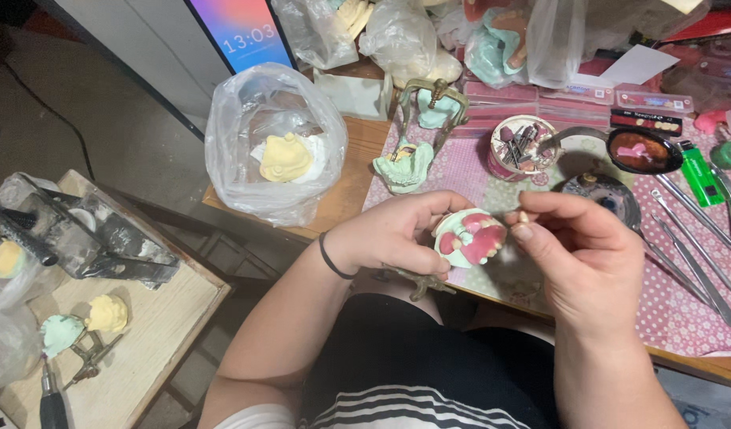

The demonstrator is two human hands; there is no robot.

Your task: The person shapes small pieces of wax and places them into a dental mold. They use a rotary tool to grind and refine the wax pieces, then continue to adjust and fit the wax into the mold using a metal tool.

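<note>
My left hand (pixel 397 234) grips a pale green dental cast with pink wax gums (pixel 470 238) mounted on a brass articulator, just in front of the table edge. My right hand (pixel 576 250) pinches a small tooth-like piece (pixel 524 216) between thumb and forefinger, right beside the cast's upper right edge. A black band circles my left wrist.
On the pink dotted mat (pixel 675 310) lie several metal hand tools (pixel 699 254), a green lighter (pixel 701 176), a dish of pink wax (pixel 643 151) and a cup of burs (pixel 524 147). Another articulated cast (pixel 417 143) and a bagged yellow cast (pixel 284 157) stand behind. A side table (pixel 159 326) at left carries more casts.
</note>
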